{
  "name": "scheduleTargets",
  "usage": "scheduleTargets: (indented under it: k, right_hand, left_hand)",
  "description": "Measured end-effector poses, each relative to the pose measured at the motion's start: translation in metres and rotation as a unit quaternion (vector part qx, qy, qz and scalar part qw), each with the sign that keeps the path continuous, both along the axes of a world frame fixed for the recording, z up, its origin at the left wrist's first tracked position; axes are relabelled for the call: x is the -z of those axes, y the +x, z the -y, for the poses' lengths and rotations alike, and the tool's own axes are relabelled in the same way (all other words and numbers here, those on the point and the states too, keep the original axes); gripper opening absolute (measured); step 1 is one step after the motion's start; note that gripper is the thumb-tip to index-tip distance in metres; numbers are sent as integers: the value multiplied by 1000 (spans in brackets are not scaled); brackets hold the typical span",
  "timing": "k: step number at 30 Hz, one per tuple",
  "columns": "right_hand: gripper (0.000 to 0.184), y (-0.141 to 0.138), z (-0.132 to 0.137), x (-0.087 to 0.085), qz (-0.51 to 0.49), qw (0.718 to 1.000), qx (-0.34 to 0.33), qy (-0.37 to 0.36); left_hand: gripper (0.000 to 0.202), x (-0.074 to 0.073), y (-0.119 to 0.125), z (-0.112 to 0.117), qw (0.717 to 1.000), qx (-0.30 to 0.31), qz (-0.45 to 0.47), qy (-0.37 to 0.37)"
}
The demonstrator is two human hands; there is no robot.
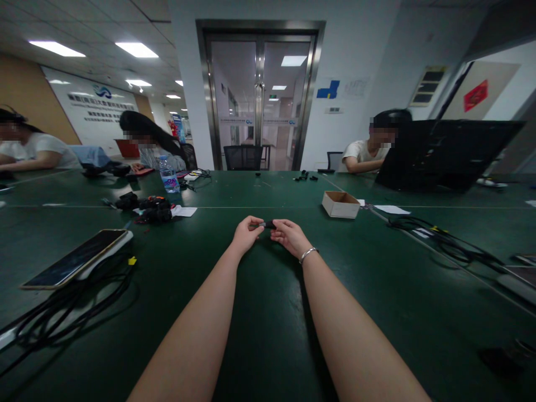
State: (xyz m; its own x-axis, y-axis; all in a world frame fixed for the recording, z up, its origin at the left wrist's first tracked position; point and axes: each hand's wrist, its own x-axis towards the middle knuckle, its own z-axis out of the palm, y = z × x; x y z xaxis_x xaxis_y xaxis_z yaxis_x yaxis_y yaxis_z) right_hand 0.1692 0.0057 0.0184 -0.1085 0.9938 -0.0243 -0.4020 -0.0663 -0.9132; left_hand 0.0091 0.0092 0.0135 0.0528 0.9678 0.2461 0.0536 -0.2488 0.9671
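Small black oblong part (pixel 268 225): sits just above centre of frame, held slightly above the dark green counter (pixel 268 335). Matte black, short and slim, long axis running left to right. No marking, label or seam can be made out on it; too small to tell more.

Left hand (pixel 247 233): my fingers are pinched together on the left end of the part, thumb beneath. Right hand (pixel 292 237): my fingers are clamped on the right end, the rest curled loosely. A thin silver bracelet (pixel 307 254) sits at the right wrist. Both forearms run up from the bottom edge.

Writing and marks:
- White wall panel (pixel 100 109), upper left: blue swirl logo above rows of lettering, too blurred to read.
- Blue block emblem (pixel 328 90) on the white wall right of the steel-framed glass door (pixel 259 95): no legible text.
- Red diamond-shaped sign (pixel 475 95), upper right: figure unreadable.
- Clear plastic water bottle (pixel 168 175), left of centre: blue label, print illegible.

Nearby on the counter: an open shallow cardboard box (pixel 340 204) up and right of my hands; a heap of black parts with orange bits (pixel 146 207) up and left; a dark flat-screen device on a white base (pixel 77 258) at left, with black cables (pixel 62 307) below it.
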Motion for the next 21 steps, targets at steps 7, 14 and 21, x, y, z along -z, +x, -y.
scheduleTargets:
  k: [7, 14, 21]
  right_hand:
    - [19, 2, 0, 1, 6, 1000, -15, 5]
    - [18, 2, 0, 2, 4, 999, -28, 19]
    - [18, 3, 1, 2, -2, 999, -44, 24]
  left_hand:
    - [32, -1, 0, -1, 999, -15, 17, -43]
    - [38, 2, 0, -5, 998, -20, -16, -59]
    - [43, 1, 0, -4, 996, -28, -52, -63]
